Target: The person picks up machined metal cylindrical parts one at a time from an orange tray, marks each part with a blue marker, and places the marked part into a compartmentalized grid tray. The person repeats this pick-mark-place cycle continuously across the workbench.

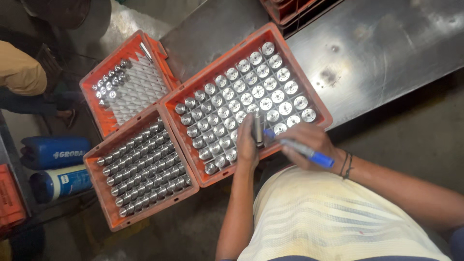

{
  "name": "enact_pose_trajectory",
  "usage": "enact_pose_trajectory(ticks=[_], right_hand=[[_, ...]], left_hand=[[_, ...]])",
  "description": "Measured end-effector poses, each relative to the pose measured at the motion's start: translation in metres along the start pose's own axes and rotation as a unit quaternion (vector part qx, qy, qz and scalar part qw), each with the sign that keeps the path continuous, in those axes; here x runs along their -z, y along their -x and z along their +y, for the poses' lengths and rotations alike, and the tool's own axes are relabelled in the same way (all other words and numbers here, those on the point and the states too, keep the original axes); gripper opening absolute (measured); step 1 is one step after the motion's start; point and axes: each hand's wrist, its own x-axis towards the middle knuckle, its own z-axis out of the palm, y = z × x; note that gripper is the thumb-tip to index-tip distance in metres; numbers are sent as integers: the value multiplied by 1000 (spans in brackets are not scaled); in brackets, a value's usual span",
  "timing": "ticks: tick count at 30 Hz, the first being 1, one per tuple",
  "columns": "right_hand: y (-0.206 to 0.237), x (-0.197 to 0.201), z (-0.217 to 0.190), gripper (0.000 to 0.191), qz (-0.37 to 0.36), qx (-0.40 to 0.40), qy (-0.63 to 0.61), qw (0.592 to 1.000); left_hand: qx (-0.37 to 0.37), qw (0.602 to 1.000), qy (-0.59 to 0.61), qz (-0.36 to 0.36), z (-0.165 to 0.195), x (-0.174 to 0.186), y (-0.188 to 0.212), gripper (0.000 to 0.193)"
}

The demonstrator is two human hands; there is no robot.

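Over the near edge of the big orange crate [316, 99], the left hand [247, 147] holds a metal pin [258, 129] upright, fingers closed around its lower part so the top stands clear above the rows. The right hand [309, 142] is just beside it, fingers wrapped on a blue marker [302, 151] whose tip points at the side of the pin, touching it or very nearly; the blur there keeps me from saying which. The crate sits on a steel table [386, 53] and is packed with like pins standing in a grid, their round faces up, with a gap or two near the hands. Two more orange crates lie to the left: the lower crate [104, 193] is full of darker pins, and the far crate [94, 104] has only a few in one corner, the rest being bare white dividers. Blue jugs [55, 166] lie on the floor further left, and another person's sleeve [19, 72] shows at the upper left, well apart from the work. By my reading, the step in hand is marking: one pin lifted from the grid and the pen put to its side. The next move calls for a steady left-hand grip while the mark goes on, then a free slot for the pin and a clean pick of a neighbour without tipping the close-packed ones around it.
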Motion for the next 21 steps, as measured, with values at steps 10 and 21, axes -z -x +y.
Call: enact_pose_trajectory(ticks=[10, 21], right_hand=[[16, -7, -5, 22, -4, -83, -71, 994], [17, 3, -8, 20, 45, -122, -90, 987]], left_hand=[[-17, 998, -25, -48, 7, -4, 7, 30], [-214, 810, -540, -75, 50, 3, 21, 29]])
